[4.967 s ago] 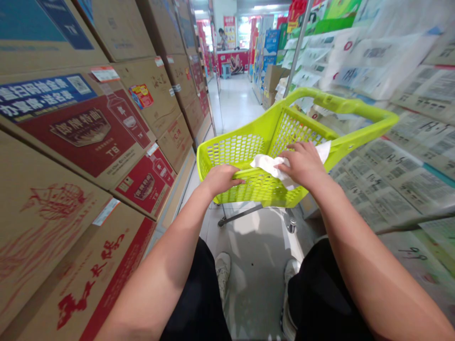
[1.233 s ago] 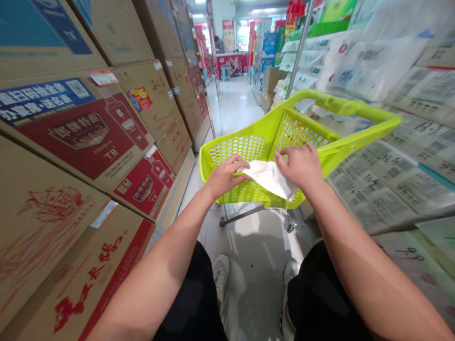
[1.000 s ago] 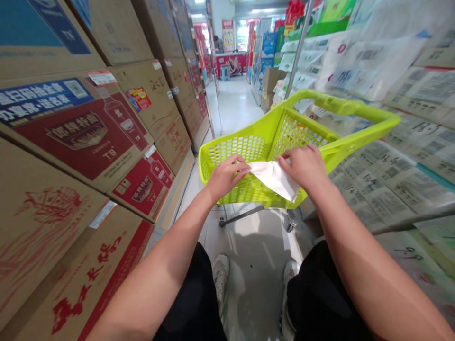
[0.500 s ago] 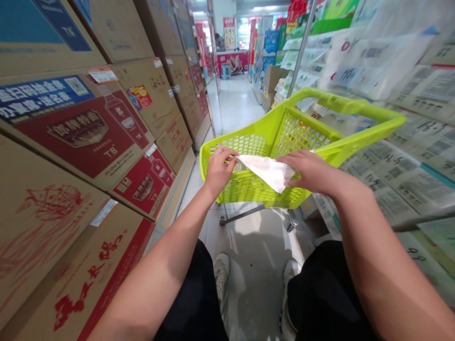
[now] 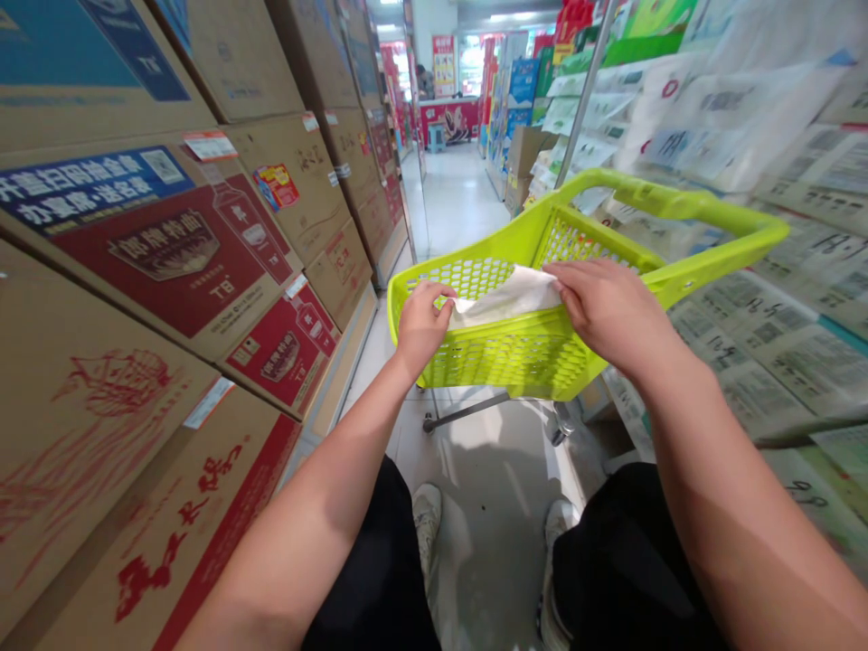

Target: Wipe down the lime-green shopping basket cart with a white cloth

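Observation:
A white cloth or tissue (image 5: 505,300) is stretched between my two hands over the near rim of a lime-green shopping cart (image 5: 502,362). My left hand (image 5: 425,323) pinches its left corner between thumb and fingers, close to the cart's left end. At the other end my right hand (image 5: 600,303) grips the cloth, its back turned up and its fingertips partly hidden. The white sheet hangs on the inner side of the rim, over the basket. Whether it is paper or fabric I cannot tell.
Stacked cardboard cartons (image 5: 163,253) line the left side. On the right stand shelves of plastic-wrapped packs (image 5: 766,344). A tiled aisle (image 5: 457,181) leads to a red counter (image 5: 451,117) with a blue stool (image 5: 436,137), a person (image 5: 425,81) behind it. The cart's wheel (image 5: 561,436) is near my feet.
The white sheet has gone from draping outside the near rim to the inner side. My right hand has shifted slightly right and up, turning over; my left hand keeps its pinch.

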Tool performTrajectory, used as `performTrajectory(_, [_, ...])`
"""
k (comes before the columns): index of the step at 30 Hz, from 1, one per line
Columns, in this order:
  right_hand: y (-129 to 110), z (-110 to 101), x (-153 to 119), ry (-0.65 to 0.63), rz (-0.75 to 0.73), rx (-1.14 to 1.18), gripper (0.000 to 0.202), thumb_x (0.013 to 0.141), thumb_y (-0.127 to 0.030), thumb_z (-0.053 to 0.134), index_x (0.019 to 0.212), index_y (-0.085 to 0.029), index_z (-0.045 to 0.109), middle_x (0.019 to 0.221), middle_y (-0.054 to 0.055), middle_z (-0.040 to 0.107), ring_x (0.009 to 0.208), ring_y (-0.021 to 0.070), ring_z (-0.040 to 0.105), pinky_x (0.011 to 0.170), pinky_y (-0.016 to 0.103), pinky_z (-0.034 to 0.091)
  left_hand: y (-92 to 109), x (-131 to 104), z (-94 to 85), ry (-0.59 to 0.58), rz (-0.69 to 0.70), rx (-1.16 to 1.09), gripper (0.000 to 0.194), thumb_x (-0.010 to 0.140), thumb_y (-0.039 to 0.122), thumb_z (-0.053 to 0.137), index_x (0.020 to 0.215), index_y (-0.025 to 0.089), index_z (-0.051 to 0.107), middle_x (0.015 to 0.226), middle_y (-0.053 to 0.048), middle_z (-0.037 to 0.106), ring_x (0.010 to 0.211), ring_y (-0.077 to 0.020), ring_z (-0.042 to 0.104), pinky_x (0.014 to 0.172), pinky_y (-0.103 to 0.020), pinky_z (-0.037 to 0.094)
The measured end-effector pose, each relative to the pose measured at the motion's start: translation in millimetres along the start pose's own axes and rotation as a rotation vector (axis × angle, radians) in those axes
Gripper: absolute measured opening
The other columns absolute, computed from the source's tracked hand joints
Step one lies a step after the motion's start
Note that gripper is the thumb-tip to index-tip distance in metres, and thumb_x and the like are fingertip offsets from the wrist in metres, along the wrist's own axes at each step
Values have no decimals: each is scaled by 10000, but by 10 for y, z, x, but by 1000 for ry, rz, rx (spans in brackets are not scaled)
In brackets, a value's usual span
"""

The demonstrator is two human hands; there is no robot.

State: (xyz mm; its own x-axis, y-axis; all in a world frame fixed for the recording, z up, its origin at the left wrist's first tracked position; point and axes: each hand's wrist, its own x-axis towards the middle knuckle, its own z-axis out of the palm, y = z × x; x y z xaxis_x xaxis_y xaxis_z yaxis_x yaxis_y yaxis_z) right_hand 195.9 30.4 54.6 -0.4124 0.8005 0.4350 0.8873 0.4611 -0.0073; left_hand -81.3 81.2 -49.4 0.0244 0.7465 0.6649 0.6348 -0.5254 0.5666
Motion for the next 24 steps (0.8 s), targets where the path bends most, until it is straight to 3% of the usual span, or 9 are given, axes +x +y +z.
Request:
performTrajectory(3, [-117, -198, -35, 45, -66, 49, 479, 1054, -355, 312, 1241, -204, 725, 1180, 145, 739, 1120, 334, 624, 940, 435, 414, -12, 15, -1, -27, 20, 2, 115, 925, 169, 612, 970, 206, 710, 1032, -44, 657, 772, -152, 588, 743, -301, 521])
performTrajectory(7, [-375, -294, -109, -60, -225, 141, 404, 1028, -354, 383, 1105, -215, 754, 993, 111, 745, 932, 277, 662, 824, 387, 417, -75, 47, -43, -117, 48, -8, 186, 858, 109, 607, 942, 214, 736, 1007, -51, 649, 891, -187, 615, 770, -309, 532])
performTrajectory(12, [-848, -61, -205, -302, -387, 144, 272, 967, -291, 504, 931, -208, 761, 912, 76, 766, 792, 221, 674, 764, 355, 393, -211, 66, -166, -256, 57, 24, 262, 798, 91, 525, 861, 202, 753, 947, -47, 683, 936, -207, 649, 906, -382, 547])
performTrajectory(16, [-1026, 178, -226, -442, -417, 219, 383, 924, -550, 643, 1029, -209, 781, 929, 72, 785, 839, 253, 697, 796, 365, 418, -230, 43, -210, -313, 14, 57, 348, 840, 121, 438, 894, 201, 772, 1035, -64, 742, 1048, -238, 682, 1039, -451, 524])
performTrajectory(18, [-960, 270, -176, -373, -412, 230, 417, 933, -573, 630, 1063, -207, 781, 957, 77, 782, 890, 266, 690, 831, 373, 426, -186, 15, -207, -347, -5, 67, 323, 895, 201, 467, 1018, 209, 765, 1128, -64, 760, 1108, -247, 684, 1060, -452, 523])
performTrajectory(21, [-718, 407, -58, -121, -321, 183, 418, 1024, -482, 501, 1189, -186, 746, 1121, 117, 760, 1073, 289, 645, 934, 389, 412, -95, -28, -209, -485, 41, 78, 349, 980, 388, 487, 1162, 216, 731, 1232, -79, 755, 1147, -257, 684, 1054, -445, 527])
performTrajectory(24, [-455, 564, 36, -6, -135, 82, 503, 1057, -477, 422, 1316, -137, 687, 1235, 170, 724, 1152, 313, 606, 974, 404, 395, -29, -41, -243, -623, 41, 110, 450, 1030, 520, 409, 1062, 228, 750, 1091, -76, 786, 1000, -255, 709, 919, -416, 558])
